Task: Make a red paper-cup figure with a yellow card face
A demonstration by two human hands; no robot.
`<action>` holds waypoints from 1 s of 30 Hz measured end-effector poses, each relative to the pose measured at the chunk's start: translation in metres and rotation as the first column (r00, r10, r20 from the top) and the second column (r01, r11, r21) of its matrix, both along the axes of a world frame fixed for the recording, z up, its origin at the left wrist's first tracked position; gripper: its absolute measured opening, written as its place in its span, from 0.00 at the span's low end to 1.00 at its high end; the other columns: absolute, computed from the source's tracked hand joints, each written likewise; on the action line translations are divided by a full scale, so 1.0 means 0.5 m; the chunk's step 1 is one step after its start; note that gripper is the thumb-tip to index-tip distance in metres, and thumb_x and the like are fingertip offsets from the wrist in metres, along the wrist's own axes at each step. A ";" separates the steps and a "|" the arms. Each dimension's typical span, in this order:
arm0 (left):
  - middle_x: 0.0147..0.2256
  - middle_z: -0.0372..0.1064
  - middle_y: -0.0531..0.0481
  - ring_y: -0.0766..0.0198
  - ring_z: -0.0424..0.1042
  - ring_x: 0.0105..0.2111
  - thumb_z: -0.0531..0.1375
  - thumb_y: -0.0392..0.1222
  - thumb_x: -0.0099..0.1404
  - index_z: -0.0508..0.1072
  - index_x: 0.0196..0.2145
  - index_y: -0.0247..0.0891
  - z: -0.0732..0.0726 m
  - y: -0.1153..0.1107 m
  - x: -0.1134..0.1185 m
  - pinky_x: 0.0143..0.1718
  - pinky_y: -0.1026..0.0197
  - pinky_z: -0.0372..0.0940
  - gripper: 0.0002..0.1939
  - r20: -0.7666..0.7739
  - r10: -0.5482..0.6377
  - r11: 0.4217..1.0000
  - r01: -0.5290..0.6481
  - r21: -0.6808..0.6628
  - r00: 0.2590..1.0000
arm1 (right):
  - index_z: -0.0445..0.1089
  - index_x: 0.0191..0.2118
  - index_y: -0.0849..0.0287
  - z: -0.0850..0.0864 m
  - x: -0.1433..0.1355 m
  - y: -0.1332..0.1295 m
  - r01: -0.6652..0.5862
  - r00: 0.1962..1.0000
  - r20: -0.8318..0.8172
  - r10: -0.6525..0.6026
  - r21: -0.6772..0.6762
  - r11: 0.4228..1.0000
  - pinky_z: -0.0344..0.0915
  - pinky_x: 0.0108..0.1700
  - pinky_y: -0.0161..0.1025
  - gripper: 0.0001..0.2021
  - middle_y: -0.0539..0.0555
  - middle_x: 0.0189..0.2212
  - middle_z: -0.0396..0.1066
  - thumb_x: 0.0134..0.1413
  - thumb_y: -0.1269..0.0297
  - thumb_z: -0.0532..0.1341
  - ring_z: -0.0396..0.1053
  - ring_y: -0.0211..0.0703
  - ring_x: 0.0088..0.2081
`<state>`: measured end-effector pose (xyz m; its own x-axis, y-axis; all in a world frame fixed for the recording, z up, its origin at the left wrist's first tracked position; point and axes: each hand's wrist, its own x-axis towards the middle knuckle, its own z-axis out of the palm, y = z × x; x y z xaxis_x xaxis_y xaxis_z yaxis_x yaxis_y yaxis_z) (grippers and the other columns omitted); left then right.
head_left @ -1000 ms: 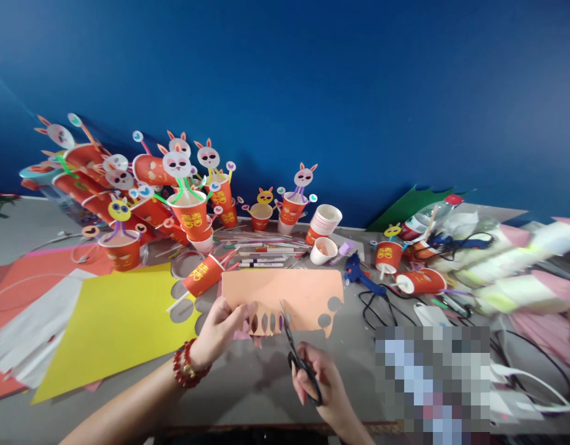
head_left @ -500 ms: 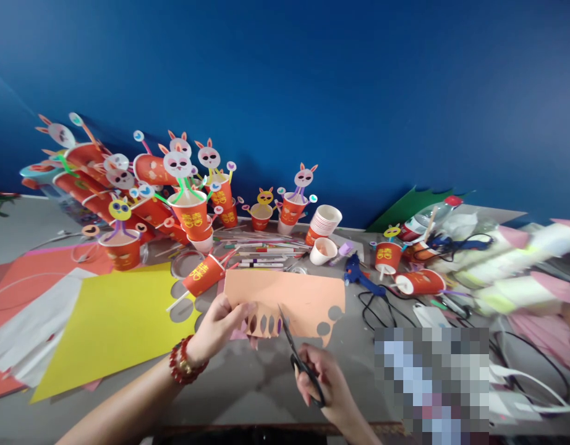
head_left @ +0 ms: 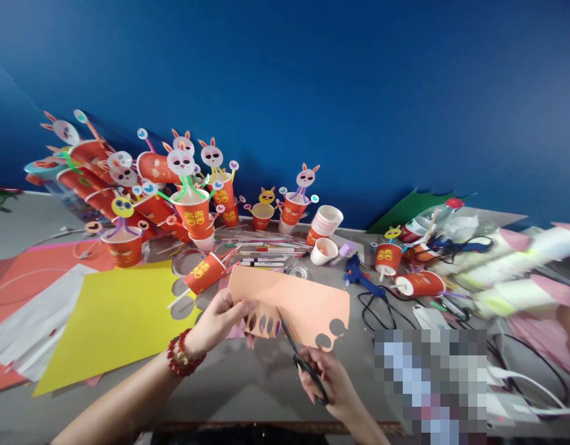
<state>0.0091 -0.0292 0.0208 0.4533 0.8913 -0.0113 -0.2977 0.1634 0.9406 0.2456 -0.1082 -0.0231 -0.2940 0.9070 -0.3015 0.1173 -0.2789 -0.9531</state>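
Note:
A sheet of peach-orange paper (head_left: pixel 298 293) is pinched at its left part by my left hand (head_left: pixel 227 321), thumb on top and fingers underneath. Several oval and round holes run along its lower edge. My right hand (head_left: pixel 322 376) grips black-handled scissors (head_left: pixel 310 369), whose blades point up and left into the paper beside the row of holes. The blade tips lie against the sheet; whether they are fully closed I cannot tell. Just left of the sheet, a red paper cup (head_left: pixel 204 275) lies tilted, with straws sticking out.
Yellow paper (head_left: pixel 122 315) with cut holes lies left. Red cups with rabbit faces (head_left: pixel 192 213) crowd the back left, and pens (head_left: pixel 264 253) lie behind the sheet. Stacked cups (head_left: pixel 326 221), a blue glue gun (head_left: pixel 361 277) and black cables (head_left: pixel 382 312) are further right.
The peach paper has tilted, its right end swinging lower and slightly right. The scissors and my right hand have shifted slightly right. My left hand keeps its pinch.

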 end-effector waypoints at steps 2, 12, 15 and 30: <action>0.18 0.72 0.51 0.67 0.72 0.14 0.60 0.48 0.67 0.71 0.19 0.33 0.000 0.001 -0.001 0.16 0.69 0.60 0.21 -0.010 0.000 1.000 0.000 -0.006 1.000 | 0.57 0.25 0.57 -0.011 0.004 -0.001 0.004 1.000 0.004 -0.004 0.017 1.000 0.53 0.16 0.31 0.27 0.42 0.16 0.53 0.45 0.37 0.64 0.52 0.29 0.13; 0.18 0.72 0.52 0.67 0.71 0.14 0.61 0.47 0.66 0.72 0.21 0.33 -0.013 0.002 0.000 0.14 0.70 0.60 0.19 0.006 0.002 0.999 -0.001 -0.050 1.000 | 0.58 0.24 0.57 -0.039 0.012 0.000 0.022 0.999 -0.039 -0.020 0.060 0.998 0.51 0.14 0.30 0.27 0.42 0.15 0.54 0.45 0.36 0.65 0.50 0.28 0.12; 0.18 0.72 0.52 0.66 0.71 0.14 0.61 0.47 0.66 0.72 0.22 0.33 -0.021 0.002 -0.001 0.15 0.68 0.63 0.18 0.011 -0.007 0.997 0.008 -0.073 1.000 | 0.58 0.24 0.57 -0.029 0.009 0.001 0.004 0.999 -0.042 -0.003 0.032 0.999 0.50 0.15 0.30 0.28 0.42 0.14 0.54 0.45 0.35 0.63 0.51 0.29 0.13; 0.19 0.70 0.53 0.66 0.70 0.16 0.60 0.52 0.65 0.68 0.21 0.35 -0.050 -0.011 0.020 0.17 0.66 0.66 0.21 -0.003 0.106 0.991 -0.106 -0.079 0.994 | 0.60 0.29 0.59 0.018 0.000 -0.017 -0.151 0.984 -0.095 0.149 -0.015 0.988 0.51 0.24 0.32 0.34 0.48 0.17 0.64 0.41 0.27 0.60 0.56 0.33 0.18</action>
